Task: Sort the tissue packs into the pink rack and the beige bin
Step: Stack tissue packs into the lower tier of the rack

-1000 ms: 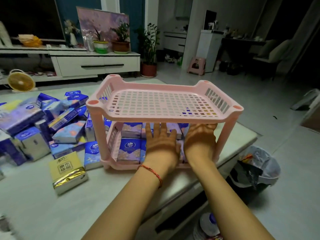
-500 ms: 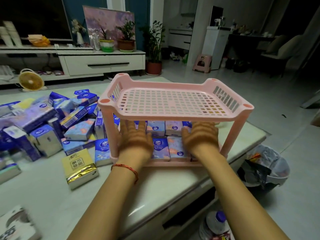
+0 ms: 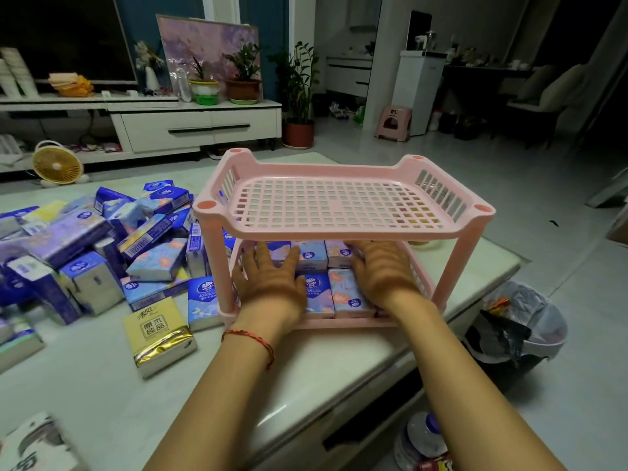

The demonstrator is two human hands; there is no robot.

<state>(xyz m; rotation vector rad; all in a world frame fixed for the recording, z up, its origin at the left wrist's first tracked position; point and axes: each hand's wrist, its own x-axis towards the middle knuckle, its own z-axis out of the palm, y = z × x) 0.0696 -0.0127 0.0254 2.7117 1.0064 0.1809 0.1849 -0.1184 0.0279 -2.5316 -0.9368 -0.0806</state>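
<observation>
1. The pink rack [image 3: 339, 232] is standing on the counter's [image 3: 102, 385] right end, and both hands are reaching into its lower tier.
2. The left hand [image 3: 268, 280] and right hand [image 3: 384, 270] are lying flat, fingers [image 3: 262, 253] straight, pressing the shelved tissue packs [image 3: 319, 292] and grasping nothing.
3. Those packs are lying directly beneath the hands, long axes running near-to-far.
4. The loose pile [image 3: 102, 246] is sitting left, nearer the left hand; no beige bin is showing.

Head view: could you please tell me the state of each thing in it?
pink rack: upright on table, top shelf bare.
lower-shelf packs: lying flat in rows.
left hand: fingers spread, resting on those packs.
right hand: flat on those packs.
loose tissue packs: heaped left of rack.
yellow pack: flat on table, unsorted.
</observation>
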